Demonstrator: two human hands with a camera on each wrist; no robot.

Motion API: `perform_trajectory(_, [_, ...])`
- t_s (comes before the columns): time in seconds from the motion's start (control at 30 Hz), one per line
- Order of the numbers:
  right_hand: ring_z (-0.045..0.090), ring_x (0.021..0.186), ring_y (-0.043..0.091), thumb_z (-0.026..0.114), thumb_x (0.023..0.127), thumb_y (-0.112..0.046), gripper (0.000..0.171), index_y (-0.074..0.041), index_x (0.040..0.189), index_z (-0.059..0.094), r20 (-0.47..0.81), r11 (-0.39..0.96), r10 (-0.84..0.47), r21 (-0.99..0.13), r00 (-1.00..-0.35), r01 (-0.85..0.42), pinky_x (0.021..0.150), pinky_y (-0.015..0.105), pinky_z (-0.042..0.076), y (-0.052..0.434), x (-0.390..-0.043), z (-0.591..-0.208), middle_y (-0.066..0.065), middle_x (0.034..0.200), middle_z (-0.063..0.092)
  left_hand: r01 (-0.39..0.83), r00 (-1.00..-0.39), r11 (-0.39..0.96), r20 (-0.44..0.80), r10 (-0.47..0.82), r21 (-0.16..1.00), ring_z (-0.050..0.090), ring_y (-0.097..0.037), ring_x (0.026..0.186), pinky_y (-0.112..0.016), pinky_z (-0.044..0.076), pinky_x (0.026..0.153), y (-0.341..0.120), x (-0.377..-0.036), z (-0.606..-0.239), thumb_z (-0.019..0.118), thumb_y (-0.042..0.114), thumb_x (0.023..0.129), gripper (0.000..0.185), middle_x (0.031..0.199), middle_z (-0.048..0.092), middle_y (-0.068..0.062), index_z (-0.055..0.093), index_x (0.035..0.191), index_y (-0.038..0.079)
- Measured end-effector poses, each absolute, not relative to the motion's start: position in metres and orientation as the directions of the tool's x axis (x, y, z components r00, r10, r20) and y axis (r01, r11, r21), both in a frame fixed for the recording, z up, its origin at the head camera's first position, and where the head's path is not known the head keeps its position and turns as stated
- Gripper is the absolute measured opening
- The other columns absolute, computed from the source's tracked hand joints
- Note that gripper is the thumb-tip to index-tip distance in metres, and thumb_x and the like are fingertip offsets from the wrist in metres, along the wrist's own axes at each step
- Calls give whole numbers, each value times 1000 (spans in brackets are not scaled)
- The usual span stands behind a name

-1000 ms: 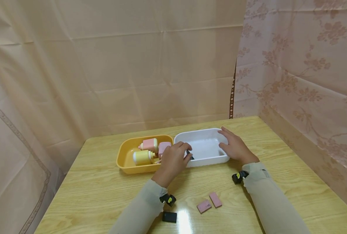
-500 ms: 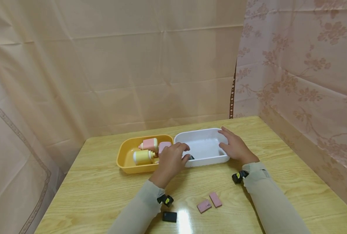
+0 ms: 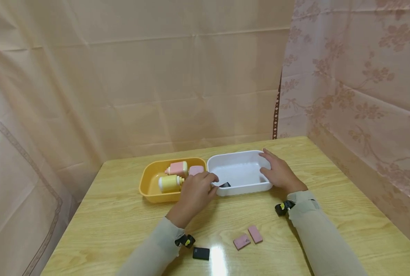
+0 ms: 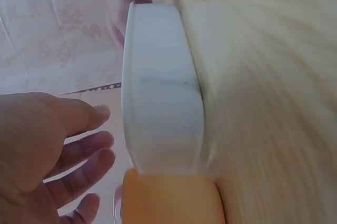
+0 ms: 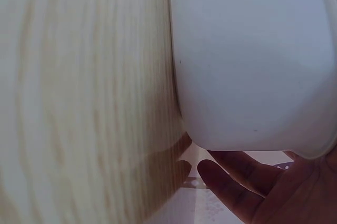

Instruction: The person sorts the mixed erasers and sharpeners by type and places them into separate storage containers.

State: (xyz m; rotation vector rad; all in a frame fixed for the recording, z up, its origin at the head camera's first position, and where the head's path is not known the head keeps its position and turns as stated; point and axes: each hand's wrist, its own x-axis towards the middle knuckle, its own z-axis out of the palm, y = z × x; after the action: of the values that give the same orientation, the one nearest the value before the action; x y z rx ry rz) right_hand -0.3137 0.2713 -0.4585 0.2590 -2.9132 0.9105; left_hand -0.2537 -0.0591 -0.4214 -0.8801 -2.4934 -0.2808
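Observation:
My left hand (image 3: 197, 192) hovers at the near left corner of a white plastic tray (image 3: 244, 188), fingers loosely bent with nothing between them. In the left wrist view its fingers stand apart from the tray's wall. A small dark flat piece (image 3: 224, 184) lies inside the tray near that corner, partly hidden by the near rim. My right hand (image 3: 279, 173) holds the tray's right end, thumb over the rim and fingers round the outside. The right wrist view shows those fingers (image 5: 229, 182) behind the tray's end wall.
A yellow tray (image 3: 153, 197) adjoins the white one, holding a pink bottle (image 3: 177, 168), a yellow bottle (image 3: 169, 184) and a lilac item (image 3: 196, 170). Two pink blocks (image 3: 241, 242) and a black rectangular piece (image 3: 201, 253) lie on the wooden table (image 3: 122, 222).
My left hand has let go of the dark piece inside the white tray and drawn back to the left, towards me. The right hand keeps its place.

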Motion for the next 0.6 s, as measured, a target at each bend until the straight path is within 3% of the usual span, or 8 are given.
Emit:
perform_trajectory(0.27, [20, 156, 46, 56, 101, -23, 63, -10, 160, 37, 116, 810, -134, -559, -984, -176, 122, 66, 20, 272, -315, -459, 14, 173, 16, 659, -658, 752, 477, 583, -11, 69, -12, 87, -31, 53, 70, -87, -234, -420, 84, 26, 87, 22, 98, 75, 6, 75, 105, 19])
perform_trajectory(0.43, [19, 156, 46, 56, 101, -23, 65, -12, 162, 34, 109, 811, -131, -560, -985, -169, 122, 67, 19, 271, -316, -459, 15, 173, 15, 687, -614, 724, 485, 623, -59, 65, -13, 78, -32, 51, 68, -101, -224, -420, 85, 26, 85, 19, 91, 71, 7, 75, 100, 20])
perform_trajectory(0.6, [18, 157, 46, 56, 102, -24, 65, -12, 162, 34, 105, 813, -127, -558, -986, -164, 122, 67, 19, 272, -315, -459, 15, 173, 15, 692, -626, 719, 443, 642, -65, 62, -13, 75, -33, 49, 69, -110, -214, -420, 88, 29, 82, 21, 92, 70, 8, 75, 97, 23])
